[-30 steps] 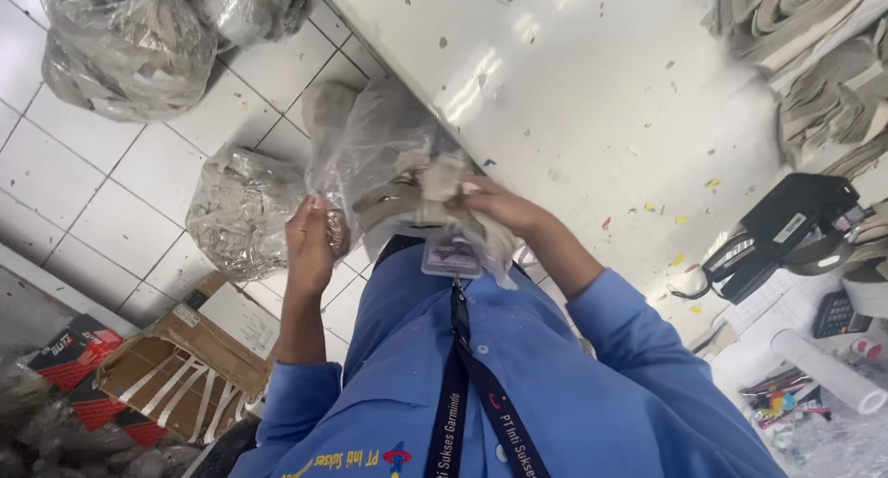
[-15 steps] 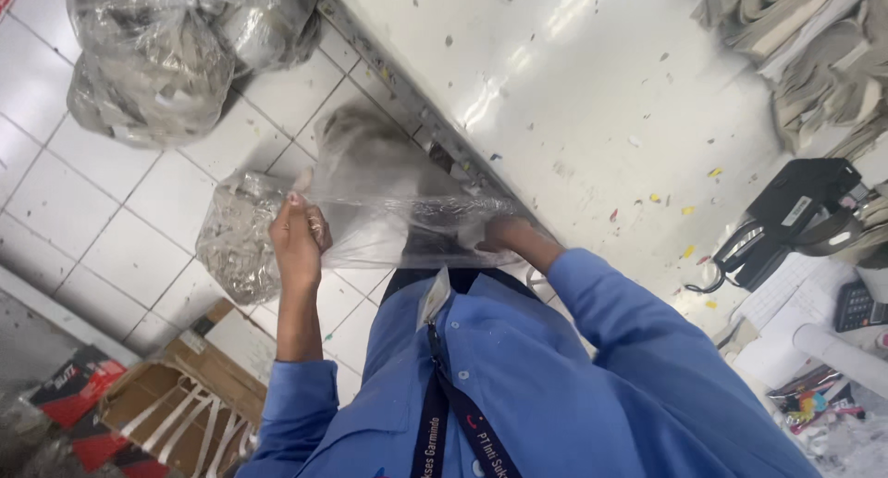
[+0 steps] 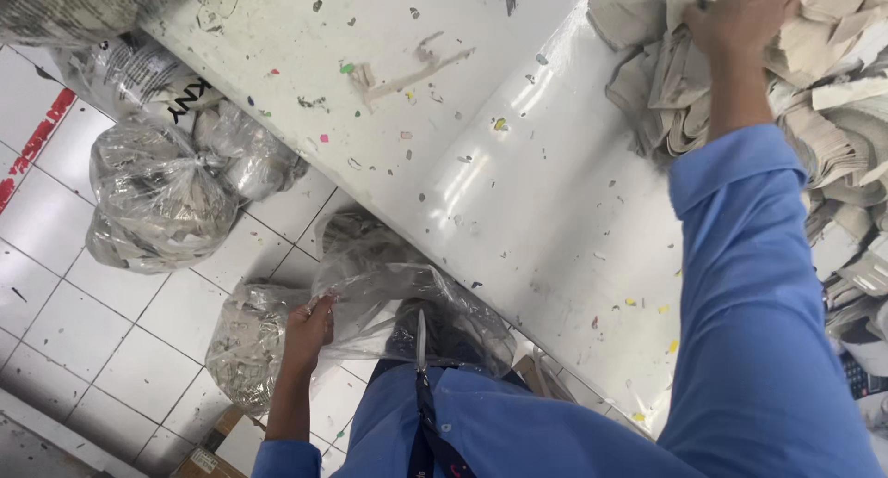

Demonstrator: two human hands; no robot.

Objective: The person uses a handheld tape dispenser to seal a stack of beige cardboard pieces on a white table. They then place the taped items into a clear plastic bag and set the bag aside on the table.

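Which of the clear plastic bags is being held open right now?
The nearly empty clear bag at the table edge, gripped by the left hand. The other bags on the floor are stuffed full and tied.

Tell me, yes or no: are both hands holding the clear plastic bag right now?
No. Only the left hand grips the clear plastic bag; the right hand is up on the pile of pale cut pieces.

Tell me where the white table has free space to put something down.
The white table is bare, only paper flecks, between its floor-side edge and the pile of beige pieces, where the right hand digs. The left hand holds a clear plastic bag.
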